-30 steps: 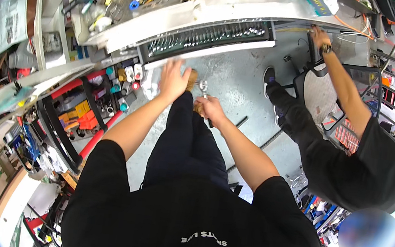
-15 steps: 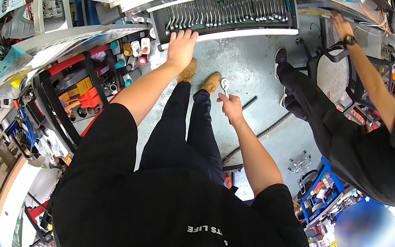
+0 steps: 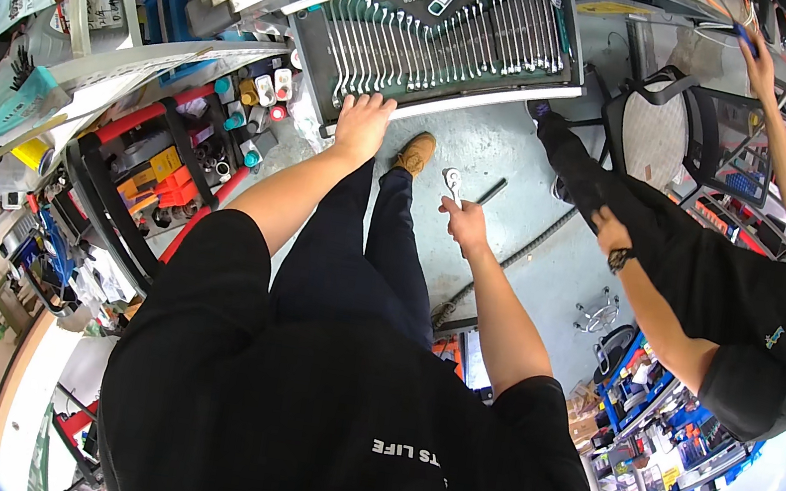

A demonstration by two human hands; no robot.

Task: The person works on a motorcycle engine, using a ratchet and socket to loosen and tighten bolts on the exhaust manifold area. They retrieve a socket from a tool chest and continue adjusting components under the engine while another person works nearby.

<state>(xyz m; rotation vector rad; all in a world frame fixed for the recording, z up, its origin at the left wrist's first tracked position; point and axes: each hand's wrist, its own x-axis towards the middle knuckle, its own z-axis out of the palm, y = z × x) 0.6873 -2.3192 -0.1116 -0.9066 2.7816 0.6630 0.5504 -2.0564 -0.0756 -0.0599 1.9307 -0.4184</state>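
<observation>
Ratchet gleams silver, round-headed.

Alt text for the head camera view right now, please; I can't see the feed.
Looking down on a person: the left-hand grip is at the front edge of an open drawer of wrenches, and the right-hand grip holds a ratchet above the grey floor. At right, a co-worker in black is near a chair.
</observation>
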